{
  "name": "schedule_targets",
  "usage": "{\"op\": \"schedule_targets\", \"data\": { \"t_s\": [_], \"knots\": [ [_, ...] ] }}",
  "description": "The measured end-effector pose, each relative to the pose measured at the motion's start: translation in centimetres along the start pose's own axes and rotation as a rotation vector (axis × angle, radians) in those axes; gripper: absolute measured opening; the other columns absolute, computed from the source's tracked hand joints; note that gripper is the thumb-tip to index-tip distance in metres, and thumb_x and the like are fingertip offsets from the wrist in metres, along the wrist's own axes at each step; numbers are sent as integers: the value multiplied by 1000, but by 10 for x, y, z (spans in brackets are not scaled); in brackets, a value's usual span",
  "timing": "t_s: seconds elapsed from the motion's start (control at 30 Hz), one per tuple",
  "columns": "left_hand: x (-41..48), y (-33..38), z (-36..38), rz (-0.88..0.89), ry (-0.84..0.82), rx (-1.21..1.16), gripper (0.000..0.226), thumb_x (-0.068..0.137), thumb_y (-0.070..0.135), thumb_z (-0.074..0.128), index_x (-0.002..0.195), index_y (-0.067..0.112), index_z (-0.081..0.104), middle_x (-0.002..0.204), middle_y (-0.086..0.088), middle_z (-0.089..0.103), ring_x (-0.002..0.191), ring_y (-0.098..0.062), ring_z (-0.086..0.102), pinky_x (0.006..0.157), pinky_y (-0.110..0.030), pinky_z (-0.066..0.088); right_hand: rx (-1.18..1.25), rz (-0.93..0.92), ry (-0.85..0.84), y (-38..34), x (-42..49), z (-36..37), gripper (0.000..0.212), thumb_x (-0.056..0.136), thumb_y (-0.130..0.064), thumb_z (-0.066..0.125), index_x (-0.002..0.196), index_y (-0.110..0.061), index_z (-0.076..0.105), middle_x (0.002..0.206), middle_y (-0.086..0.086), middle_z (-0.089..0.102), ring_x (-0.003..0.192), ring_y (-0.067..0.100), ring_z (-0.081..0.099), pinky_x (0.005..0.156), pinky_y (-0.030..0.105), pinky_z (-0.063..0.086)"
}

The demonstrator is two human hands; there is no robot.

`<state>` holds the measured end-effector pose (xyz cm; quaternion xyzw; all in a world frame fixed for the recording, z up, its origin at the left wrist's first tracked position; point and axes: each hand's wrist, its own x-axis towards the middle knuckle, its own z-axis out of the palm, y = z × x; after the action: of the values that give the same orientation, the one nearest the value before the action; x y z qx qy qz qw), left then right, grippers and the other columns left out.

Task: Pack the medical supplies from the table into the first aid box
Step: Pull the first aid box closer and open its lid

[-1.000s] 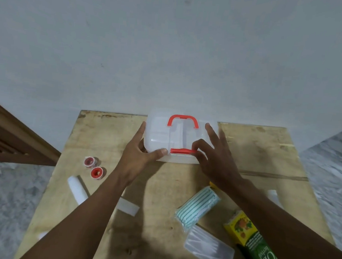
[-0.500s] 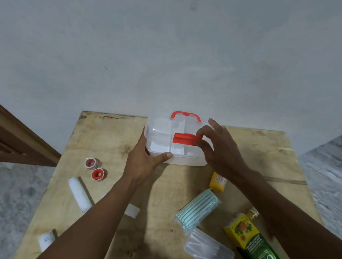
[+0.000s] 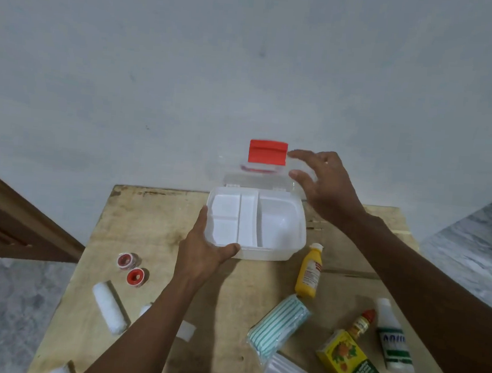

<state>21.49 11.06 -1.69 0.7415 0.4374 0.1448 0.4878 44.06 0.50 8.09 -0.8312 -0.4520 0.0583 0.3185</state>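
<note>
Box: first aid box (image 3: pixel 283 224) sits open at the far middle of the table (image 3: pixel 153 226), divided tray bare.
Left hand: my left hand (image 3: pixel 204 249) clamps the box's near-left corner, thumb along the front wall.
Right hand: right hand (image 3: pixel 324 186) spread wide beside the clear lid (image 3: pixel 258 180), fingertips near the red latch (image 3: pixel 268 152); contact I can't confirm.
Supplies: yellow bottle (image 3: pixel 309 271), striped pack (image 3: pixel 279 326), gauze roll (image 3: pixel 109 307), two tape rolls (image 3: pixel 131 268), all loose on the table.
Risk: the upright lid could drop shut if unsupported; reaching back, my forearm may knock the yellow bottle.
Unclear: lid nearly invisible against the wall; the white piece under my left arm is hidden; front items are cropped.
</note>
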Motion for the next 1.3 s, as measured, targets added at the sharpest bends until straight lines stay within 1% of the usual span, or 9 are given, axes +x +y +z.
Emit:
{"op": "schedule_targets", "data": {
  "t_s": [0.13, 0.43, 0.63, 0.77, 0.87, 1.0, 1.1, 1.2, 1.3],
  "knots": [
    [-8, 1, -5, 7, -15, 44, 99, 64, 43, 81, 148, 37, 30, 126, 4, 62, 112, -24, 60, 90, -43, 56, -14, 104, 206, 4, 28, -2, 31, 93, -44, 59, 119, -27, 62, 113, 8, 60, 106, 19, 57, 92, 36, 46],
    [-19, 4, -4, -36, -13, 97, 102, 64, 53, 78, 151, 32, 29, 127, 3, 62, 114, -24, 59, 89, -43, 56, 75, 169, 273, 9, 47, 4, 35, 86, -48, 66, 112, -26, 72, 110, 4, 71, 101, 18, 64, 91, 39, 51],
    [-21, 11, -5, -50, -11, 106, 107, 58, 58, 73, 152, 33, 28, 126, 2, 63, 113, -25, 59, 89, -45, 56, 59, 198, 232, 9, 45, 7, 38, 88, -51, 62, 119, -29, 67, 115, 6, 66, 106, 21, 63, 93, 36, 50],
    [-21, 12, -7, -54, -18, 118, 106, 62, 54, 77, 153, 30, 27, 131, -5, 61, 117, -31, 58, 92, -48, 54, 44, 219, 161, 0, 32, 4, 54, 91, -47, 61, 140, -30, 49, 131, 11, 55, 124, 25, 51, 104, 35, 39],
    [-21, 11, -5, -41, -23, 121, 102, 74, 42, 81, 155, 24, 22, 140, -6, 55, 122, -32, 55, 95, -40, 51, 27, 285, 127, -9, 9, 5, 67, 91, -47, 61, 149, -29, 33, 135, 15, 49, 127, 29, 48, 104, 35, 38],
    [-22, 9, -3, 14, -52, 79, 90, 80, 29, 78, 151, 22, 24, 129, -2, 56, 114, -26, 56, 80, -29, 44, 25, 308, 145, -16, -47, 14, 73, 90, -38, 66, 151, -27, 27, 128, 17, 52, 115, 30, 53, 92, 30, 39],
    [-23, 9, -4, 28, -79, 45, 95, 84, 29, 75, 156, 21, 13, 144, -8, 50, 128, -33, 50, 89, -30, 42, -29, 376, 97, -17, -84, 18, 72, 90, -37, 64, 151, -29, 26, 120, 18, 54, 110, 32, 54, 87, 33, 40],
    [-25, 10, -5, 23, -109, 55, 101, 87, 30, 72, 159, 17, 2, 154, -13, 40, 136, -35, 43, 103, -35, 39, -61, 423, 40, -16, -100, 23, 70, 92, -46, 58, 152, -29, 26, 130, 16, 53, 120, 31, 50, 96, 39, 40],
    [-24, 10, -5, 15, -116, 44, 102, 88, 30, 71, 159, 15, 0, 153, -16, 40, 136, -36, 43, 103, -35, 39, 35, 457, 51, -24, -93, 26, 65, 96, -46, 52, 152, -26, 27, 134, 15, 56, 125, 31, 50, 101, 38, 38]
  ]
}}
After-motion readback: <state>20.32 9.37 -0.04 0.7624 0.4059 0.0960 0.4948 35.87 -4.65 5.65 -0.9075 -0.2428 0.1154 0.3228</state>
